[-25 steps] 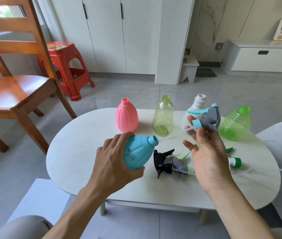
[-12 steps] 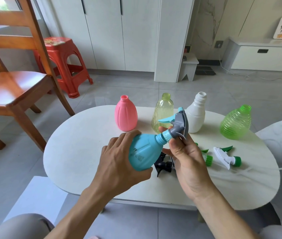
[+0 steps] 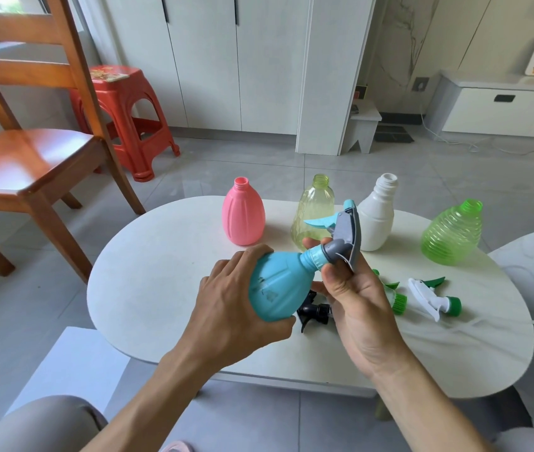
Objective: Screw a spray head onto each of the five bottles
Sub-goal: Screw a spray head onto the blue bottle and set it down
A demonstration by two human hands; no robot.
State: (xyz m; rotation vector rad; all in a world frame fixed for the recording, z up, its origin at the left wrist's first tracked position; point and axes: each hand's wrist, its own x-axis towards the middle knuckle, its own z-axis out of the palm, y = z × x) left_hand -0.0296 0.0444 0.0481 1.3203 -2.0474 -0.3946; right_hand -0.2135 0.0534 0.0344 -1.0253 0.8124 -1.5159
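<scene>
— What changed since a moment ago?
— My left hand (image 3: pixel 233 308) still grips the blue bottle (image 3: pixel 278 282) above the table (image 3: pixel 161 272); my right hand (image 3: pixel 353 298) now pinches the grey spray head (image 3: pixel 345 234) seated on its neck.

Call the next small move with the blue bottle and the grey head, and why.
Probably keep twisting the collar tight. The grey spray head already sits on the neck of the blue bottle, which the left hand holds tilted above the table, while the right hand pinches the collar. Whether the thread is fully seated cannot be seen.
</scene>
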